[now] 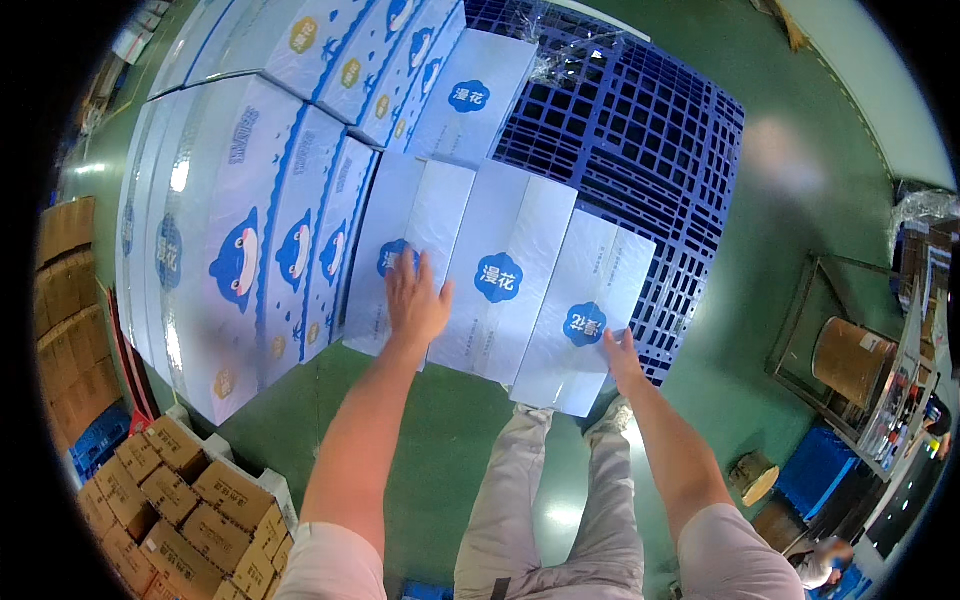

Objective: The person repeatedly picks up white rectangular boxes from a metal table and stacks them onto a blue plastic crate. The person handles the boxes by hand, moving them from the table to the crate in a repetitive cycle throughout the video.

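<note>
Three white cartons stand in a row, side by side, along the near edge of a blue plastic pallet [655, 130]. My left hand [418, 305] lies on top of the left carton [445, 195], fingers stretched out and a little apart. Between the two hands stands the middle carton [510, 235], with a blue cloud-shaped mark. Against the right side of the right carton [590, 265] rests my right hand [626, 362], its thumb at the upper edge and the other fingers partly hidden. Neither hand is wrapped round anything.
White dolphin-printed cartons [235, 200] are stacked high on the left. One more white carton [470, 95] stands behind the row. Clear plastic film [565, 50] lies at the pallet's far edge. Brown boxes [190, 500] fill the lower left; a metal rack [800, 330] stands right.
</note>
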### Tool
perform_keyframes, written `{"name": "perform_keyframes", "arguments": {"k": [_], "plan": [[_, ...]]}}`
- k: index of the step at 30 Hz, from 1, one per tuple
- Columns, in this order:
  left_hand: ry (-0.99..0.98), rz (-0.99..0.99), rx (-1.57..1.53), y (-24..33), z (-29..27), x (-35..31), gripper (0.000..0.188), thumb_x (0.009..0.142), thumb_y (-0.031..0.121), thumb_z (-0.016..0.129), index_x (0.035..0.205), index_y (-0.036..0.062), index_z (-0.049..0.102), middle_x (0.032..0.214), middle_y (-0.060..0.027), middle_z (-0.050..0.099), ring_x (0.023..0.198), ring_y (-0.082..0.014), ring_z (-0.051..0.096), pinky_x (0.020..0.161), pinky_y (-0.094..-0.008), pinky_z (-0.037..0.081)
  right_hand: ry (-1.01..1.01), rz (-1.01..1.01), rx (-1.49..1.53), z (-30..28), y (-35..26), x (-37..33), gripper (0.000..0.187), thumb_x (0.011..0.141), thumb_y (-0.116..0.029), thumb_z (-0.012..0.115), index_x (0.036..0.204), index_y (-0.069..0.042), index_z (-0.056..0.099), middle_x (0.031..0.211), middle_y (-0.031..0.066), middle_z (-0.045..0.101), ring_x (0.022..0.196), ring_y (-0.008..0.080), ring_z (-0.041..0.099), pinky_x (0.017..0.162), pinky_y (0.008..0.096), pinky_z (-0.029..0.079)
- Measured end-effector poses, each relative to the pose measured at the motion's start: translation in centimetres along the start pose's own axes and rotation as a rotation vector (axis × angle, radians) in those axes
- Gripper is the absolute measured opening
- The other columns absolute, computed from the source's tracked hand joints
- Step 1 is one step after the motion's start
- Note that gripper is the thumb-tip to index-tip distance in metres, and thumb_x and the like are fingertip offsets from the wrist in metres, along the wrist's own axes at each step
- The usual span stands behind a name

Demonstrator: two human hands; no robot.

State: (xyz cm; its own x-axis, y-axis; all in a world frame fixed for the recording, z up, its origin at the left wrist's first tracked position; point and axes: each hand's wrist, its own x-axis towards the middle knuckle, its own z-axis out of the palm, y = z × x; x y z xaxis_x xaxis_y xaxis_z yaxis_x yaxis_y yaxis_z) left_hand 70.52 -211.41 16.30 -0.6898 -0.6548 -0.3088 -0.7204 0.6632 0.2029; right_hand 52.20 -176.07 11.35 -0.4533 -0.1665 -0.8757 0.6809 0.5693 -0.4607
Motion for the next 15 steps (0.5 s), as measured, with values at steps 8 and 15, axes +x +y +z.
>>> {"name": "perform_keyframes", "arguments": {"k": [8, 15], "plan": [[-0.137, 0.107, 0.210, 10.2, -1.8, 17.8, 0.064, 0.095, 0.050, 0.043, 0.149, 0.0218, 0.025, 0.156, -0.0049, 0.019, 0.142, -0.0354, 0.019, 0.109, -0.0667, 0.015, 0.027, -0.108, -0.036, 0.9, 2.5, 1.0, 0.065, 0.092, -0.030, 0.062, 0.144, -0.009, 0.028, 0.130, 0.0092, 0.050, 0.116, 0.0189, 0.047, 0.099, 0.0340, 0.039], [-0.127, 0.141, 0.288, 9.0, 0.9, 16.7, 0.064, 0.094, 0.053, 0.045, 0.146, 0.0186, 0.032, 0.152, -0.0039, 0.028, 0.141, -0.0251, 0.024, 0.112, -0.0629, 0.015, -0.101, -0.191, 0.123, 0.1, 2.5, 1.1, 0.069, 0.091, -0.028, 0.065, 0.146, -0.009, 0.027, 0.129, 0.0091, 0.051, 0.116, 0.0174, 0.048, 0.098, 0.0315, 0.040]]}}
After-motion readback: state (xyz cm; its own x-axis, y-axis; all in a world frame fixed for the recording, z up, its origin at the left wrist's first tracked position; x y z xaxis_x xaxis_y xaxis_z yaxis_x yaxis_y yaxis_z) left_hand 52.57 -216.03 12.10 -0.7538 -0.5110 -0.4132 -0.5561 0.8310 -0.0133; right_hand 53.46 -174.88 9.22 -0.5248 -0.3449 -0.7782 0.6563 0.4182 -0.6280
